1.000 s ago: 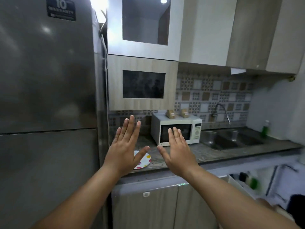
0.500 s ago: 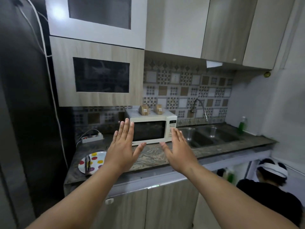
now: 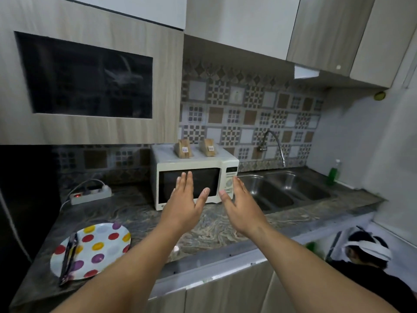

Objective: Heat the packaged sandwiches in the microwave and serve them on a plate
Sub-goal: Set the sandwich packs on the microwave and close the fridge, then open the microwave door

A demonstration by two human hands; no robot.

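Both the left hand and the right hand are held flat with fingers straight, nothing gripped, above a marbled counter. Just beyond them a microwave is seen, door shut and facing them. Two packaged sandwiches are stood upright on top; a dotted plate lies left of the left hand.

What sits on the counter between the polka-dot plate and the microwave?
In the head view, nothing stands between the polka-dot plate and the microwave: only bare marbled countertop. The power strip lies farther back, by the wall.
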